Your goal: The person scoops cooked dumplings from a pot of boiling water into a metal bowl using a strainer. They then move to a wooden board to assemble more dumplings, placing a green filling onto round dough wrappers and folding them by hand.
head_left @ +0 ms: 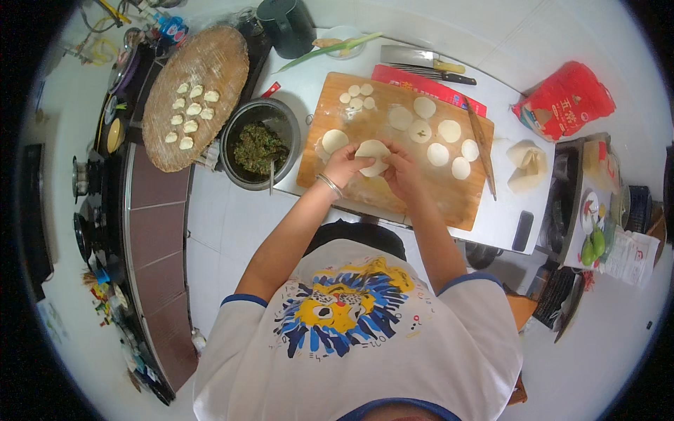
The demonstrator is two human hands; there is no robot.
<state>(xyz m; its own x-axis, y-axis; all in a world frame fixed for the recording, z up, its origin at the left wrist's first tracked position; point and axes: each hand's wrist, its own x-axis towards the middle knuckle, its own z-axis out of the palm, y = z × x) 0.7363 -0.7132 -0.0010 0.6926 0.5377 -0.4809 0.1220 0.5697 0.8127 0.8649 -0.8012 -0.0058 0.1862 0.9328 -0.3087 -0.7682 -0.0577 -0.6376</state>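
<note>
Above the near part of a wooden board (449,203), both my hands hold a round, pale dumpling wrapper (372,149) between thumbs and fingers. My left hand (342,167) grips its left side, and my right hand (401,172) its right side. Whether there is filling in it, I cannot tell. Another flat wrapper (334,140) lies just beyond my left hand. Several more rolled wrappers (438,154) and small dough discs (354,91) are spread over the board. Left of it stands a metal pot (228,151) of dark green filling (258,146), with a spoon (272,175) in it.
A large round tray (203,59) at the far left carries several shaped dumplings (194,109). A thin rolling pin (481,147) lies across the board's right side. Beyond the board are a cleaver (407,55) and a black-handled knife (456,78). A red bag (567,102) stands at the far right.
</note>
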